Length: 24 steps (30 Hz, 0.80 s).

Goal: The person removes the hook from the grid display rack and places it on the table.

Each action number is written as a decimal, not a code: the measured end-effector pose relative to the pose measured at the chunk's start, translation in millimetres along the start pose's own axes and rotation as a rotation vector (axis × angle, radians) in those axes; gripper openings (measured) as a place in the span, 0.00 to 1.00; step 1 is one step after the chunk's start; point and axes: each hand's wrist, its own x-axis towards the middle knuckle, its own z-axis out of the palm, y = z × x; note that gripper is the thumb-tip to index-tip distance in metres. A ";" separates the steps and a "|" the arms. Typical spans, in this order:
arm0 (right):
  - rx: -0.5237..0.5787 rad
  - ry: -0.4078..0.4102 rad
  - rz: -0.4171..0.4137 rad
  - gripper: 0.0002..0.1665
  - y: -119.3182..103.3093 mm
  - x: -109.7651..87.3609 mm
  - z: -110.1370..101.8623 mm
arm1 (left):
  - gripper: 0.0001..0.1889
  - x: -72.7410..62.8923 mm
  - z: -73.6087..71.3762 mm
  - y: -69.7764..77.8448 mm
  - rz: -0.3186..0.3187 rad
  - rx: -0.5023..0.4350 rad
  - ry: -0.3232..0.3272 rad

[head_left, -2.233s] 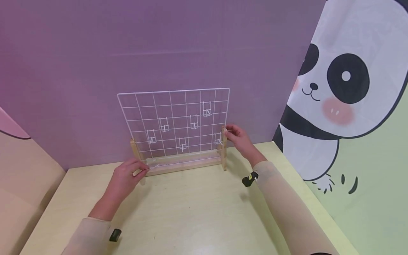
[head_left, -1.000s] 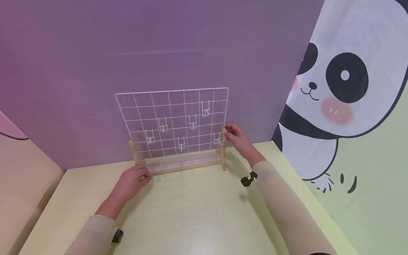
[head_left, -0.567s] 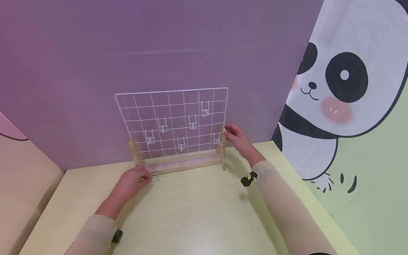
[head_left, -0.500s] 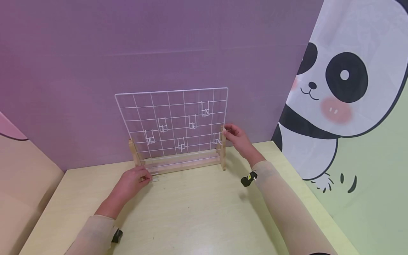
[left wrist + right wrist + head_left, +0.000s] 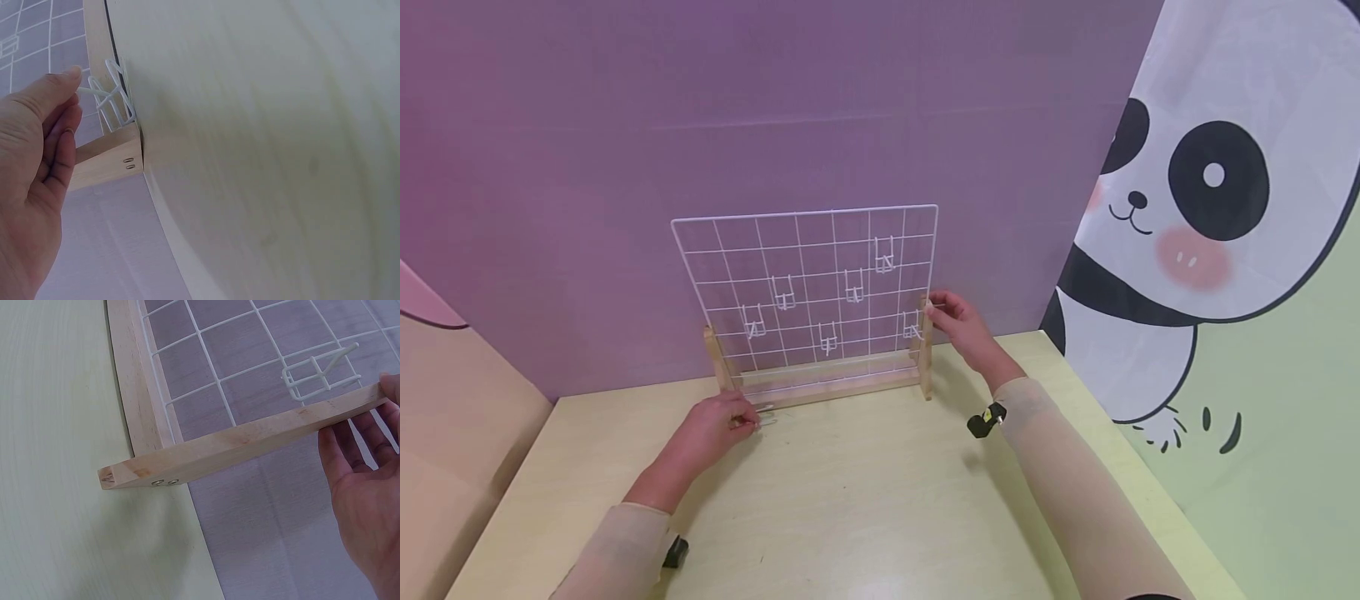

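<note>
A white wire grid panel (image 5: 805, 214) stands in a wooden stand (image 5: 842, 391) at the back of the table, leaning back. Low at its left end, my left hand (image 5: 715, 427) pinches a white wire hook (image 5: 111, 99) by its prong between thumb and fingers. In the left wrist view the hook's frame sits close to the base bar, just beyond the left wooden upright (image 5: 109, 156); whether it touches wood or table I cannot tell. My right hand (image 5: 966, 333) grips the upper part of the right wooden upright (image 5: 250, 439).
Several white hooks hang on the grid, one of them a hook (image 5: 320, 375) near the right upright. A purple backdrop (image 5: 805, 100) rises right behind the stand. The pale tabletop (image 5: 865, 492) spreads in front, and a panda-printed wall (image 5: 1213, 250) borders the right.
From the panel's lower left corner, my left hand has moved slightly right and down, carrying the hook in front of the base bar. Lately it barely moves. My right hand stays on the upright.
</note>
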 end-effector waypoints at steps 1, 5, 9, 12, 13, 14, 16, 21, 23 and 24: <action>0.000 -0.001 0.000 0.19 0.4 0.0 -0.1 | 0.09 0.0 0.0 0.2 -0.002 -0.003 -0.009; 0.000 -0.002 -0.003 0.18 0.6 0.1 -0.5 | 0.08 -0.8 0.6 0.3 -0.007 -0.007 -0.038; -0.008 -0.003 -0.002 0.18 0.5 0.1 -0.9 | 0.08 -1.8 1.9 -0.1 -0.012 -0.025 -0.075; -0.009 -0.004 0.000 0.18 0.4 0.3 -1.0 | 0.07 -2.4 1.9 0.4 -0.024 -0.045 -0.104; -0.009 -0.004 0.000 0.18 0.3 0.5 -1.1 | 0.07 -2.6 1.7 0.6 -0.026 -0.048 -0.108; -0.007 -0.003 0.000 0.18 0.1 0.5 -1.0 | 0.06 -2.7 1.6 0.8 -0.026 -0.048 -0.111; -0.004 -0.003 0.000 0.18 -0.3 0.5 -0.8 | 0.06 -2.9 1.3 1.5 -0.024 -0.050 -0.113; -0.005 -0.005 0.002 0.19 -1.7 -0.7 -0.3 | 0.06 -3.2 2.1 1.3 -0.010 -0.046 -0.115; -0.008 -0.006 0.002 0.19 -2.1 -1.3 -0.2 | 0.06 -3.3 2.7 0.9 -0.010 -0.043 -0.115; -0.009 -0.007 0.002 0.19 -2.3 -1.5 -0.1 | 0.06 -3.3 2.8 0.9 -0.009 -0.042 -0.116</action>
